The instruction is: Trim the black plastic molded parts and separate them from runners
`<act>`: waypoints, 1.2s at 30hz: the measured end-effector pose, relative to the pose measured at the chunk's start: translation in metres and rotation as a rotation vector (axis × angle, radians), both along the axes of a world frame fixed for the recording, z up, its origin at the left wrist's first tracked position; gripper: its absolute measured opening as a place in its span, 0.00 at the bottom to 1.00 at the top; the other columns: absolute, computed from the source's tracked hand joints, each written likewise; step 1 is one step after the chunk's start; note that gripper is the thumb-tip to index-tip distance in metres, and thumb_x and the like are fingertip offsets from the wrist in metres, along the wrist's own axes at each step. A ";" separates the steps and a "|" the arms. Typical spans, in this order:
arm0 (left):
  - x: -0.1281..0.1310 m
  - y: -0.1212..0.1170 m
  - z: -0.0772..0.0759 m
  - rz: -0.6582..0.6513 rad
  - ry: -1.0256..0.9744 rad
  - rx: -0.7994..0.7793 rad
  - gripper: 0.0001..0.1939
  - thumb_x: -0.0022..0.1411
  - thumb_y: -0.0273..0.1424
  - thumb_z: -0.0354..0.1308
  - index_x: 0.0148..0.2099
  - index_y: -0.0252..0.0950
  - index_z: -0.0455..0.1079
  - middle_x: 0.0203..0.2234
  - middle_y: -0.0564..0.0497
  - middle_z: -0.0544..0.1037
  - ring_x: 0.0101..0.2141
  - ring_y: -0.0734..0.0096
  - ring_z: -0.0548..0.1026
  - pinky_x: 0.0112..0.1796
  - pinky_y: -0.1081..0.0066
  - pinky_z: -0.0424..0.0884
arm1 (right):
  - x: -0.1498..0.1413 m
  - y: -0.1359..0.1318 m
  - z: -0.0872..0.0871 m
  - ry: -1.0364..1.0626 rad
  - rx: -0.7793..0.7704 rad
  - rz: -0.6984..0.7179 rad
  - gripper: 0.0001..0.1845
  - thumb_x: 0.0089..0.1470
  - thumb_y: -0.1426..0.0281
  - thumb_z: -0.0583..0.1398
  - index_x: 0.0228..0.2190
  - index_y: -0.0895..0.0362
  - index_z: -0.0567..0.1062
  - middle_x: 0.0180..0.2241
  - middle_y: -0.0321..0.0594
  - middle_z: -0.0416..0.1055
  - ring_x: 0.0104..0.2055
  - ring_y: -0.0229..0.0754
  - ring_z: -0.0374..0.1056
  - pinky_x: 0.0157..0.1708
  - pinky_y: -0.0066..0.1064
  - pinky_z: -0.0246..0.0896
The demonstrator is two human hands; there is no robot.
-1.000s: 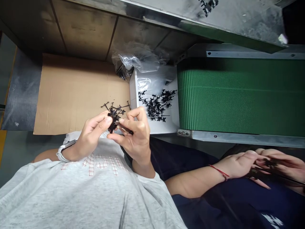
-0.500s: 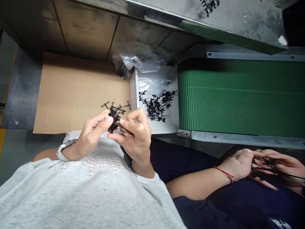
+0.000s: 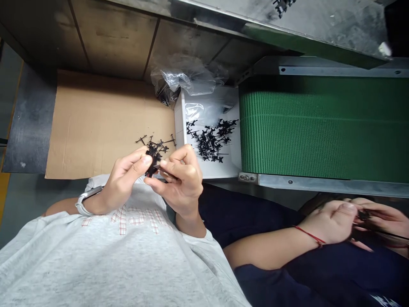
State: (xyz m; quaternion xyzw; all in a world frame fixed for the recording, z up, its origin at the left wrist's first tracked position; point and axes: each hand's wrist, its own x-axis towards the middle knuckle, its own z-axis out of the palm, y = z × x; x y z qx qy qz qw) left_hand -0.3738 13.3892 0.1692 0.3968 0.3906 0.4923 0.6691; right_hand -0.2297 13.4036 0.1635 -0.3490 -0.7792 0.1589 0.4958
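Fig.: small black plastic sprue cluster (image 3: 152, 158) pinched betw. both hands | left hand (image 3: 123, 181) thumb clamps its left side | right hand (image 3: 179, 181) fingers shut on right side, nearer | held above brown cardboard sheet (image 3: 96, 123).

Cardboard (image 3: 96, 123) left open; white tray (image 3: 179, 123) wall, co-worker's hands (image 3: 335, 221) right.

a single head-worn view looks forward and steeply down, close over the person's own left hand (image 3: 123, 181) and right hand (image 3: 179, 179), which sit just left of centre. beyond the hands lies a flat brown cardboard sheet (image 3: 96, 123); to their right runs a ribbed green conveyor belt (image 3: 319, 128). no second view shares the scene.
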 end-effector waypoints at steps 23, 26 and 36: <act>0.001 -0.001 0.000 -0.013 -0.027 0.030 0.18 0.70 0.38 0.52 0.28 0.35 0.66 0.25 0.54 0.60 0.27 0.77 0.59 0.31 0.74 0.59 | -0.002 -0.001 0.002 -0.012 0.055 -0.044 0.10 0.61 0.63 0.60 0.40 0.54 0.68 0.26 0.32 0.51 0.24 0.33 0.51 0.16 0.25 0.51; 0.000 -0.001 -0.001 -0.015 -0.034 0.031 0.18 0.70 0.38 0.52 0.28 0.35 0.66 0.25 0.54 0.60 0.27 0.77 0.58 0.31 0.75 0.59 | -0.003 -0.001 0.003 -0.023 0.082 -0.058 0.09 0.61 0.63 0.60 0.38 0.55 0.68 0.25 0.31 0.53 0.23 0.32 0.50 0.16 0.24 0.50; 0.001 -0.001 -0.002 0.012 -0.067 0.005 0.18 0.69 0.37 0.53 0.28 0.34 0.64 0.25 0.55 0.57 0.26 0.78 0.54 0.29 0.75 0.57 | -0.005 -0.001 -0.001 -0.009 0.066 -0.078 0.09 0.62 0.61 0.59 0.37 0.54 0.67 0.24 0.30 0.53 0.22 0.31 0.51 0.16 0.24 0.49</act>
